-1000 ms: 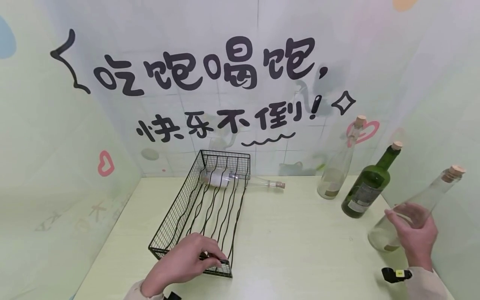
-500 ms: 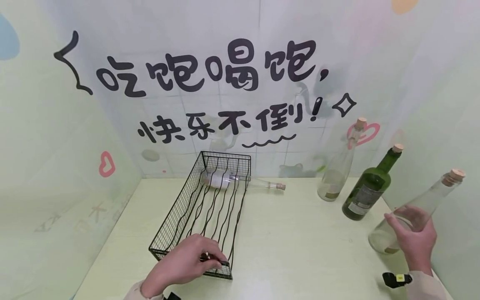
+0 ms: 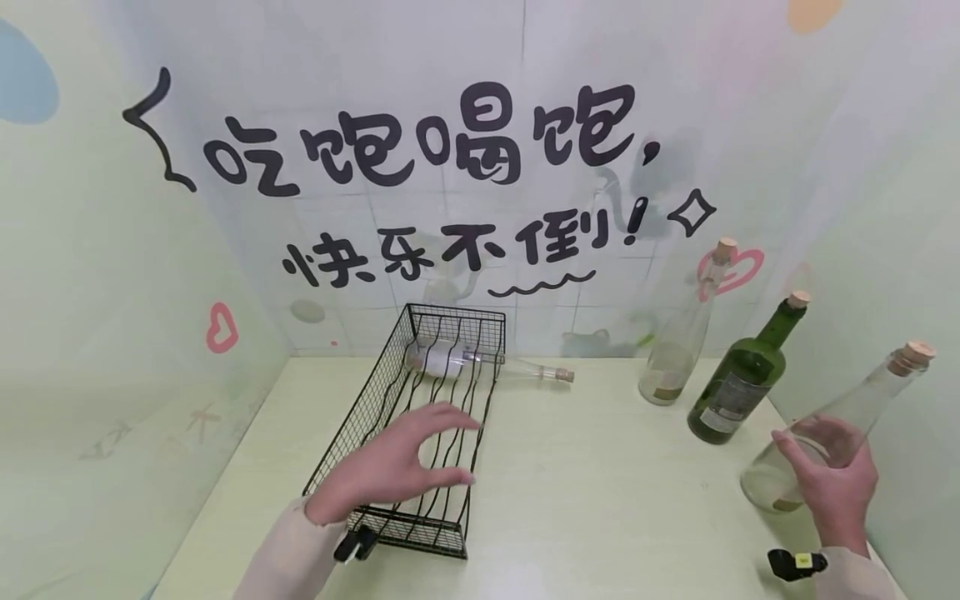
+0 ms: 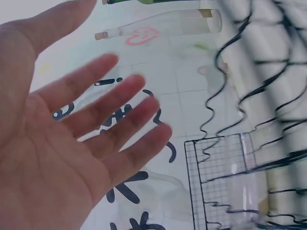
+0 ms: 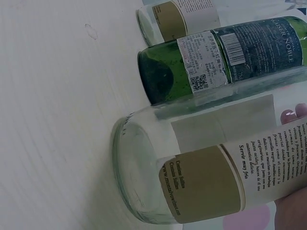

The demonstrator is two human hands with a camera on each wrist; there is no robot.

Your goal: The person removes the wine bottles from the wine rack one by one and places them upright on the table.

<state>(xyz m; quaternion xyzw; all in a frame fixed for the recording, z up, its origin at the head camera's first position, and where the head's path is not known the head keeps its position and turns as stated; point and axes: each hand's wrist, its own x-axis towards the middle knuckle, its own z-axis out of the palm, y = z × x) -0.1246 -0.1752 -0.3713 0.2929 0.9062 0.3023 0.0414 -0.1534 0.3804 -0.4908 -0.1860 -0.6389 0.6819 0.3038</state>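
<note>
My left hand (image 3: 397, 462) hovers over the near half of a black wire bottle rack (image 3: 367, 392), fingers and thumb spread apart. In the left wrist view its palm (image 4: 57, 158) faces the camera and holds nothing. Across the rack's far end lies a clear bottle (image 3: 437, 358) with a pale label, its corked neck sticking out to the right. On the right, my right hand (image 3: 836, 471) grips a clear corked glass bottle (image 3: 873, 396) around its body. That bottle leans to the right; its labelled base (image 5: 201, 187) fills much of the right wrist view.
Beside the held bottle stands a green corked wine bottle (image 3: 738, 387). Another clear corked bottle (image 3: 671, 354) is behind it, near the back wall. The pale table (image 3: 570, 475) meets printed wall sheeting (image 3: 525, 192) at the back and sides.
My left hand has let go of the rack's near rim, lifted forward over the rack and spread its fingers. The right hand still grips its bottle at the same place.
</note>
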